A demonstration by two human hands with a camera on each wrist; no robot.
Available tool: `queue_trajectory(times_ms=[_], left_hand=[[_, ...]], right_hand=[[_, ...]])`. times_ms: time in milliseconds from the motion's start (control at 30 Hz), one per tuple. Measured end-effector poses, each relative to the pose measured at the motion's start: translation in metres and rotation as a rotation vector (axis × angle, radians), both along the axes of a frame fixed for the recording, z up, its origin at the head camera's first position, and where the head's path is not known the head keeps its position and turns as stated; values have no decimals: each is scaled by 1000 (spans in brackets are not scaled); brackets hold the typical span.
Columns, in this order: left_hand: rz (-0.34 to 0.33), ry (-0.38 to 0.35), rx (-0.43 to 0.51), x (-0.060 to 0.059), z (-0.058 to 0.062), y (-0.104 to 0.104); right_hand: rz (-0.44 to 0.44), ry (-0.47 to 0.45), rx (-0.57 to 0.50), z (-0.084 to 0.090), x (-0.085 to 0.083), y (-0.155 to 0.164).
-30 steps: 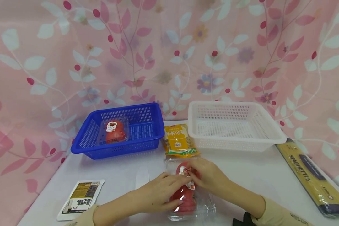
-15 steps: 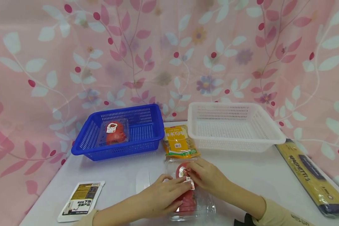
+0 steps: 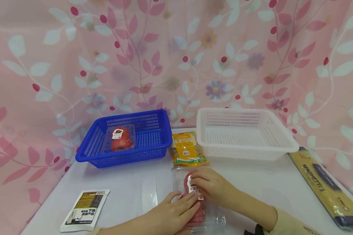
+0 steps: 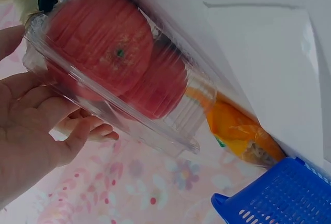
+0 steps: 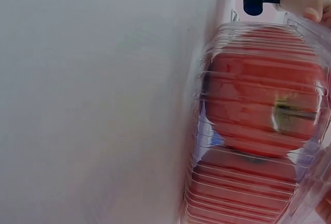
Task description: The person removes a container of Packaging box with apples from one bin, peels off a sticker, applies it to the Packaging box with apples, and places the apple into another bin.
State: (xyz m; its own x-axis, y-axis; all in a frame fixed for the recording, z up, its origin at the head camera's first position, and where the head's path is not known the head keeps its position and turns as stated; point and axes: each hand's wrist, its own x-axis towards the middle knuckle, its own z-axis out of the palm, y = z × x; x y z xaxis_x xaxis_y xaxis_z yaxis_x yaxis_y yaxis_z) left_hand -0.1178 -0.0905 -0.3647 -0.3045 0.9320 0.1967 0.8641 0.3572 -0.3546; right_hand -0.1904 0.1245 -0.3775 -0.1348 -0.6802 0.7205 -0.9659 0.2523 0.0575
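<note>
A clear plastic box of tomatoes [image 3: 207, 217] lies on the white table [image 3: 126, 182] close in front of me. My left hand [image 3: 186, 203] lies over its near top, thumb at the left side, holding it. My right hand [image 3: 195, 183] curls over the far part, fingertips at the white label [image 3: 193, 190]. In the left wrist view the box [image 4: 114, 63] shows two red tomatoes, with my left palm [image 4: 31, 131] against it. Through ribbed plastic the right wrist view shows the box [image 5: 258, 120] close up.
A blue basket [image 3: 153, 147] at the back left holds another tomato box [image 3: 119, 138]. Beside it lie an orange packet [image 3: 186, 148] and a white basket [image 3: 282, 137]. A spaghetti pack [image 3: 323, 186] lies at the right edge, a small sachet [image 3: 85, 210] at the near left.
My left hand has slid back toward me along the box. My right hand's fingertips have shifted a little left over the label. The box has stayed in place.
</note>
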Motion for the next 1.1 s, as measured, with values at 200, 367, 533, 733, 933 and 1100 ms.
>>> queue_trajectory(times_ms=[200,367,533,733,933,1100], left_hand=[[1,33,13,4,-3,2],[5,82,25,6,-5,2],[-4,130,55,7,-7,3],[-20,156,94,8,-10,2],[-7,137,94,9,-11,1],[-18,161,110,9,-12,0]], right_hand=[[107,42,74,-1,3,1],[103,18,113,-2,5,4],[38,-75,182,-5,9,8],[18,-125,253,-5,9,10],[-44,-168,383,-2,11,15],[-127,-195,471,-4,9,19]])
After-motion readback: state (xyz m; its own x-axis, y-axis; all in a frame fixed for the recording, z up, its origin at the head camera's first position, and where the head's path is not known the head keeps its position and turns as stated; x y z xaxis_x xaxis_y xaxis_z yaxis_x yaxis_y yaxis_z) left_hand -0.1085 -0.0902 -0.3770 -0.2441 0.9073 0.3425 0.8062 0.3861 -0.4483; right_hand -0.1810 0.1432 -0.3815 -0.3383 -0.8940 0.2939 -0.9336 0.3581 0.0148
